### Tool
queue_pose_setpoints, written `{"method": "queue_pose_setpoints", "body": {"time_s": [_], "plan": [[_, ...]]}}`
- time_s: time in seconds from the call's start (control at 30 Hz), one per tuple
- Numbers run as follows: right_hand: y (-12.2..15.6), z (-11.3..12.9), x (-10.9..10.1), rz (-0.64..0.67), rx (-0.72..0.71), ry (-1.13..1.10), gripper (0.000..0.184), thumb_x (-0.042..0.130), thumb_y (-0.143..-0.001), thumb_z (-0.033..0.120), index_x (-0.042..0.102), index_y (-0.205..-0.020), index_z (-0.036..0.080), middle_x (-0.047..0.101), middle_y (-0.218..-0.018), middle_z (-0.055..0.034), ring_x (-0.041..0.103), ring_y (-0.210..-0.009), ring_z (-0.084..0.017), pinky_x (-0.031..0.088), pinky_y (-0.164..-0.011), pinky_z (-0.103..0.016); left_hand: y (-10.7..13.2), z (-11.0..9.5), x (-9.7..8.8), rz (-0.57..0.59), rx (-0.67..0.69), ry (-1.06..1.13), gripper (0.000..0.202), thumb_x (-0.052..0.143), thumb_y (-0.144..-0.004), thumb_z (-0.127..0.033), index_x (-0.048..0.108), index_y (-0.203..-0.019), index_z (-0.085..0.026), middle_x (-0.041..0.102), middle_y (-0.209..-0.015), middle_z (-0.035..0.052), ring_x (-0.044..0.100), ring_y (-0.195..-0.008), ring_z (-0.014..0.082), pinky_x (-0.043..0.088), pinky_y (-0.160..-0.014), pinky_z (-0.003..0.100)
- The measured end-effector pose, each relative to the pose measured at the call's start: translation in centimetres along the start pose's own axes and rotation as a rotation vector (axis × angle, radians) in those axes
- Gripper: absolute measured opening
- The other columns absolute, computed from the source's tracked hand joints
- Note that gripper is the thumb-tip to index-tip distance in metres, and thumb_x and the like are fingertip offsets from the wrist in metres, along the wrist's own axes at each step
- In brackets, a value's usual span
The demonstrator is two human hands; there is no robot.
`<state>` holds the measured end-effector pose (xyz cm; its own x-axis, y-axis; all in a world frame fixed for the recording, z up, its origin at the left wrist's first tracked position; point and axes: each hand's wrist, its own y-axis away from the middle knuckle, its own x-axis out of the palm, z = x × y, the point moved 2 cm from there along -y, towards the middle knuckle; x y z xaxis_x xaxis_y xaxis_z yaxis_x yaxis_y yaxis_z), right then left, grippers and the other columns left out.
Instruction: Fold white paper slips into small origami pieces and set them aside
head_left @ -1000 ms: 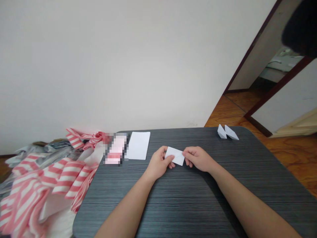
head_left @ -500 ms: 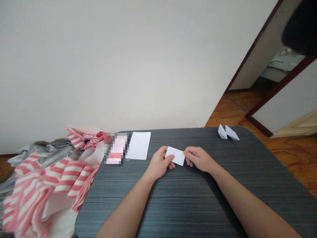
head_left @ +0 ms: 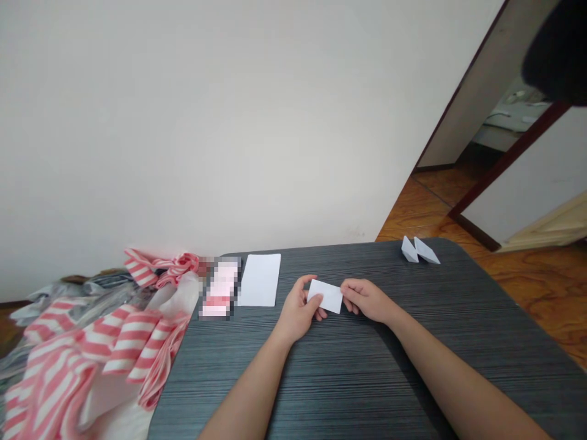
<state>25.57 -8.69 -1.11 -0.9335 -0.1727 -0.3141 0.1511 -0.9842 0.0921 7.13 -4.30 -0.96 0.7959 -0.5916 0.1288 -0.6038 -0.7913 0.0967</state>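
Note:
A small folded piece of white paper is held just above the dark table. My left hand grips its left end, thumb on top and fingers behind. At the opposite end, my right hand pinches the right edge between thumb and fingers. Left of my left hand lies a stack of white paper sheets. Beyond my right hand, near the table's far right corner, stand folded white paper shapes with pointed ends.
A phone-like item, blurred by pixelation, lies left of the paper stack. Pink-and-white striped cloth is heaped beside the table's left edge. A pale wall rises behind the table. A doorway and wooden floor show at the right.
The whole view has shifted slightly, so the table sits lower in the picture. Both hands keep hold of the folded paper, which is tilted a little differently.

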Motion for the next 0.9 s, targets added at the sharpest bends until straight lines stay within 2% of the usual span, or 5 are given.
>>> {"method": "queue_pose_setpoints", "body": {"time_s": [0.17,0.53,0.7,0.8,0.9], "plan": [[-0.07,0.09,-0.02,-0.006,0.007,0.004,0.031,0.042,-0.088,0.040,0.050,-0.069,0.017,0.053,-0.054,0.0023,0.046,-0.044,-0.009,0.036,-0.046,-0.021,0.02,-0.22,0.01,0.012,-0.021,0.006,0.055,0.054,-0.081,-0.036,0.031,-0.125,-0.015,0.057,-0.057,-0.0023,0.054,-0.045,0.0100,0.041,-0.045,0.020],[-0.13,0.58,-0.02,-0.038,-0.004,0.042,0.030,0.044,-0.087,0.035,0.050,-0.063,0.017,0.049,-0.047,0.0042,0.041,-0.040,-0.008,0.031,-0.043,-0.020,0.47,-0.61,0.11,0.030,0.033,-0.041,0.050,0.049,-0.084,-0.034,0.030,-0.127,-0.017,0.054,-0.058,-0.0036,0.053,-0.047,0.0093,0.040,-0.046,0.019],[0.04,0.70,-0.04,-0.032,-0.011,0.052,0.030,0.044,-0.087,0.036,0.051,-0.065,0.017,0.049,-0.048,0.0043,0.042,-0.040,-0.008,0.032,-0.044,-0.020,0.70,-0.98,0.28,-0.013,0.076,-0.013,0.056,0.051,-0.083,-0.034,0.027,-0.131,-0.021,0.056,-0.071,-0.0015,0.054,-0.048,0.0078,0.040,-0.045,0.019],[0.08,0.64,-0.02,-0.032,0.011,0.032,0.031,0.043,-0.086,0.037,0.050,-0.065,0.017,0.048,-0.048,0.0047,0.041,-0.039,-0.008,0.032,-0.043,-0.019,0.73,-0.96,0.36,-0.036,0.082,-0.007,0.054,0.053,-0.081,-0.035,0.032,-0.129,-0.021,0.057,-0.078,0.0006,0.055,-0.051,0.0076,0.041,-0.046,0.019],[0.11,0.52,0.01,-0.037,0.028,0.013,0.030,0.044,-0.086,0.038,0.051,-0.066,0.017,0.049,-0.048,0.0047,0.041,-0.040,-0.008,0.031,-0.042,-0.019,0.72,-0.75,0.36,-0.024,0.069,-0.016,0.046,0.052,-0.082,-0.036,0.041,-0.122,-0.017,0.057,-0.074,0.0009,0.055,-0.052,0.0086,0.041,-0.047,0.020]]}}
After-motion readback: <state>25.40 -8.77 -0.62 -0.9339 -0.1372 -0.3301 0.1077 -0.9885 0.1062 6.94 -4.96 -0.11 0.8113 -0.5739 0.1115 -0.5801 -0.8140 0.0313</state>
